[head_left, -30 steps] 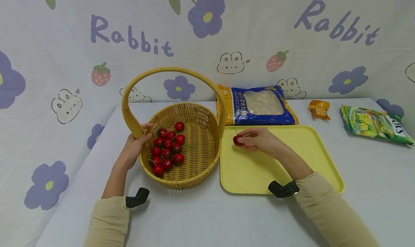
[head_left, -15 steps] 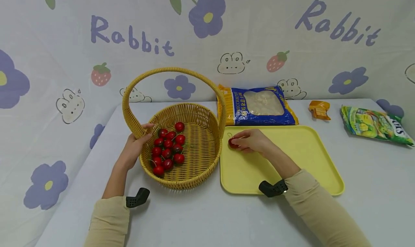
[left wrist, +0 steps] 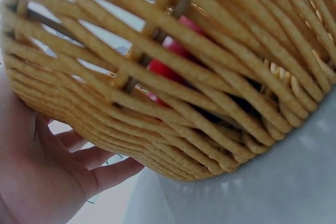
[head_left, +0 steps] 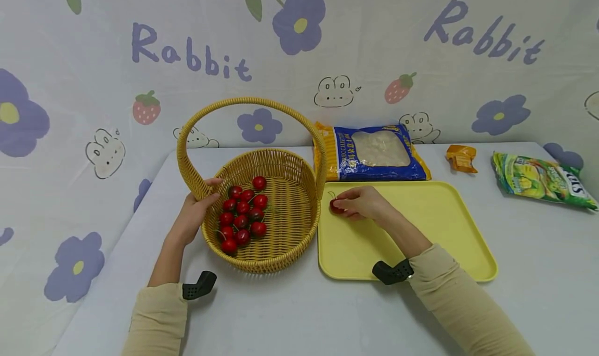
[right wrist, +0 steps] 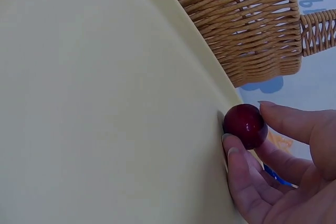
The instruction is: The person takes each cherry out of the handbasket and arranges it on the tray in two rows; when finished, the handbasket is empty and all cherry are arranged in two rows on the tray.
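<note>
My left hand [head_left: 191, 215] holds the left rim of a yellow wicker basket [head_left: 290, 221], near the foot of its arched handle. Inside, on the left half, lie several red cherries [head_left: 242, 208] with stems. In the left wrist view, red cherries [left wrist: 170, 61] show through the basket's weave. On the right, my right hand [head_left: 368, 204] pinches a dark red cherry [head_left: 335, 207], stem up, at the upper left of a yellow tray [head_left: 421, 236]. The right wrist view has this cherry [right wrist: 245, 126] between thumb and fingers, at the tray's surface.
Behind the tray lies a blue and yellow bag [head_left: 379, 150] with a clear window. Farther right are a small orange packet [head_left: 461, 158] and a green snack bag [head_left: 543, 180]. A printed cloth [head_left: 281, 75] hangs behind the white table [head_left: 290, 314].
My right hand has moved slightly left and down with the cherry, then stayed nearly still over the last half second. The left hand and basket have not visibly moved.
</note>
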A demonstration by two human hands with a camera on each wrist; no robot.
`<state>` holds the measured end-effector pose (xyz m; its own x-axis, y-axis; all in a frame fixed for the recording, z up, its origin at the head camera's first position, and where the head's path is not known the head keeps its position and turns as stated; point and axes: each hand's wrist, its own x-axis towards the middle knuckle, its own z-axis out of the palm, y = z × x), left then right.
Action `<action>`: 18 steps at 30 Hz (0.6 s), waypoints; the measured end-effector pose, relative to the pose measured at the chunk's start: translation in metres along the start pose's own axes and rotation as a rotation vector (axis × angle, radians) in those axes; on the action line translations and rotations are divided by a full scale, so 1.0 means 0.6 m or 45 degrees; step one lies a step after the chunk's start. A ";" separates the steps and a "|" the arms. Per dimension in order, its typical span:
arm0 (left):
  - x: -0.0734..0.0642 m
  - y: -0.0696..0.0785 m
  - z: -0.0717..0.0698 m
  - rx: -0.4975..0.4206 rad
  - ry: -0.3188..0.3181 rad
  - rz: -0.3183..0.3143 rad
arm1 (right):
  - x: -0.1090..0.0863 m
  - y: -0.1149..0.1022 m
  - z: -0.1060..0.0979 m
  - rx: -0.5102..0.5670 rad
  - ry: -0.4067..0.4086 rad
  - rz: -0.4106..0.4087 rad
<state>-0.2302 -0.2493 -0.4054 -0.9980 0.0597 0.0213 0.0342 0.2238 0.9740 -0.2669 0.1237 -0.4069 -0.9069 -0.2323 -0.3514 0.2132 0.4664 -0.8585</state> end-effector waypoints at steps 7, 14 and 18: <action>0.001 0.000 0.000 0.000 0.004 -0.011 | -0.002 0.002 -0.002 0.001 0.001 -0.002; 0.000 0.001 0.001 -0.008 0.000 -0.004 | -0.003 0.004 -0.005 0.006 -0.005 -0.005; -0.001 0.001 0.000 -0.012 0.000 -0.010 | -0.001 0.004 -0.005 0.004 -0.013 -0.005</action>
<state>-0.2294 -0.2491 -0.4049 -0.9982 0.0576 0.0139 0.0260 0.2154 0.9762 -0.2668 0.1278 -0.4077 -0.9040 -0.2430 -0.3516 0.2104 0.4630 -0.8610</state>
